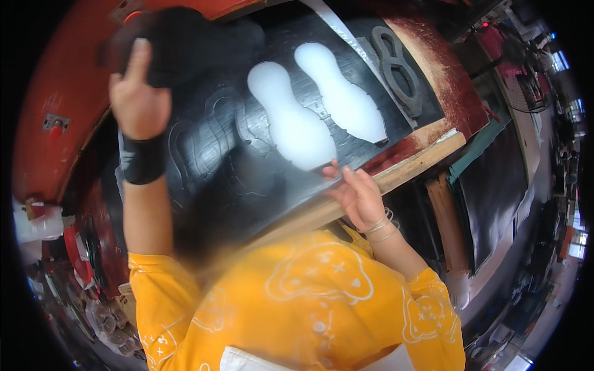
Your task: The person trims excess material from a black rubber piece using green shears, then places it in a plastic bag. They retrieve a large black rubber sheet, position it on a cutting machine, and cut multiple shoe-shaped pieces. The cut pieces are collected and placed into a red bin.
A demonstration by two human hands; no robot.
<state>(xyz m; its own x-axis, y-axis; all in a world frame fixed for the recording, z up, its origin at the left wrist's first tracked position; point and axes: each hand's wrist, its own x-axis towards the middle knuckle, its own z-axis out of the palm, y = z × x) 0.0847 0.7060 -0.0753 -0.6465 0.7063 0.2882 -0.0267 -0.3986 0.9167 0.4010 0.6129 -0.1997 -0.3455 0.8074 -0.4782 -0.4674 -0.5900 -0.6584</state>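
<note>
My left hand [141,102] is raised at the upper left, its index finger stretched out and nothing seen in it. Just beyond it stands a red machine body with an orange-red button [132,17]. A dark blurred shape covers part of that area. My right hand [360,195] rests near the front edge of a black sheet [247,191], fingers apart and loosely bent; whether it touches the sheet is unclear. Two white sole-shaped areas [291,120] [340,93] show in the sheet. Fainter curved outlines mark its left part.
A grey figure-eight-shaped cutting die [399,68] lies at the far right, beside a pale metal strip [352,40]. A wooden edge [421,161] runs along the front. Dark and brown sheets [495,191] hang to the right. A fan [526,86] stands at the back right.
</note>
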